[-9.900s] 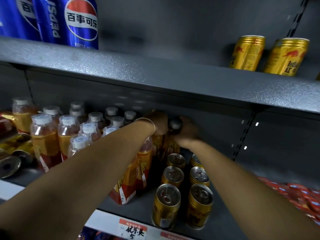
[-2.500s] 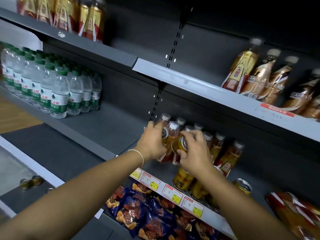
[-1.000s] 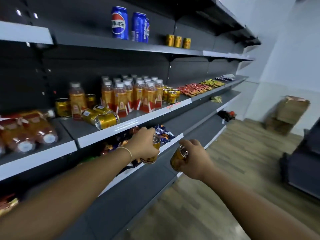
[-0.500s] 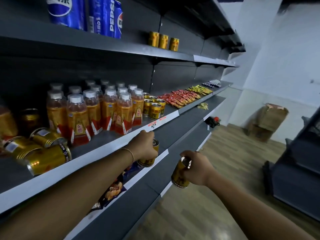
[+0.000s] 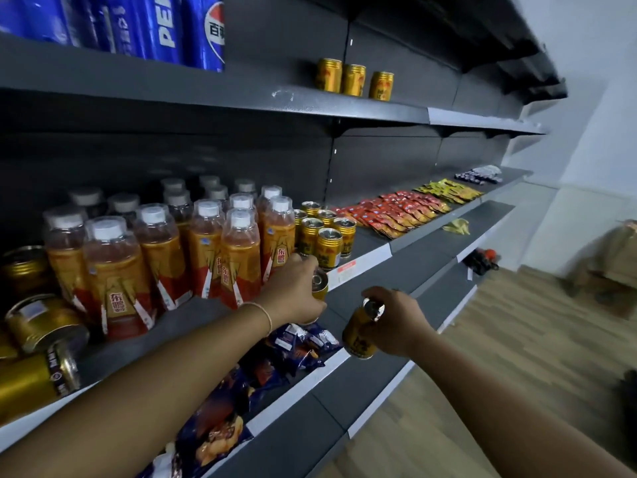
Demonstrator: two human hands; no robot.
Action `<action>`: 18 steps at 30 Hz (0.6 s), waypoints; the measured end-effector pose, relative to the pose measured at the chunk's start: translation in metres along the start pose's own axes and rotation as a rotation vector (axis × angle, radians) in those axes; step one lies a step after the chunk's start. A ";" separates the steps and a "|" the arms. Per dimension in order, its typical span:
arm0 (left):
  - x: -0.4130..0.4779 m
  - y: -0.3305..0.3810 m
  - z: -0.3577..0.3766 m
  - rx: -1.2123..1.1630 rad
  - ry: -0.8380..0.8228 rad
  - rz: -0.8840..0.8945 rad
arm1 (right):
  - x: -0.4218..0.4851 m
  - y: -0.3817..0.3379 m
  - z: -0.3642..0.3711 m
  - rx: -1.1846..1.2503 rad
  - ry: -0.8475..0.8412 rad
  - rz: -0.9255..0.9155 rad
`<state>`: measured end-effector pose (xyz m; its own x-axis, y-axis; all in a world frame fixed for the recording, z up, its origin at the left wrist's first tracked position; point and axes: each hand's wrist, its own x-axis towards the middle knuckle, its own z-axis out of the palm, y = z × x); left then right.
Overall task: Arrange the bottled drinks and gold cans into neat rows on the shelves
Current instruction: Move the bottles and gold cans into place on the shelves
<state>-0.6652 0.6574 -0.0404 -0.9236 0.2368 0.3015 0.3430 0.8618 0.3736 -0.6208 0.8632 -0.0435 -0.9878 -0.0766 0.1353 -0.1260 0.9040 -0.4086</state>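
The left hand (image 5: 296, 293) grips a shiny gold can (image 5: 320, 282) near clear plastic bottles (image 5: 238, 257); the right hand (image 5: 400, 322) holds another round metal can (image 5: 358, 336), tilted

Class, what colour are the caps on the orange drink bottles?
White caps, clearest in the head view.

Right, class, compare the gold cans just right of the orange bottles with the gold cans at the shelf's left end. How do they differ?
Pose: the right-hand cans stand upright, tops up; the left-end cans mostly lie on their sides.
Order: the right-hand cans form close, tidy rows; the left-end cans are jumbled, pointing different ways.
Both groups are gold and share one shelf with the bottles.
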 end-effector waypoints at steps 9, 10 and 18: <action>0.088 0.017 0.035 0.030 0.176 -0.198 | 0.150 0.047 -0.014 0.159 0.073 -0.251; 0.096 0.019 0.038 0.030 0.192 -0.241 | 0.165 0.051 -0.016 0.171 0.064 -0.273; 0.137 0.018 0.051 0.116 0.266 -0.465 | 0.248 0.062 -0.010 0.165 -0.073 -0.342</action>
<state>-0.7944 0.7282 -0.0375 -0.8929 -0.2896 0.3448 -0.1262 0.8960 0.4257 -0.8726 0.9046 -0.0262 -0.8893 -0.3972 0.2268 -0.4566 0.7416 -0.4914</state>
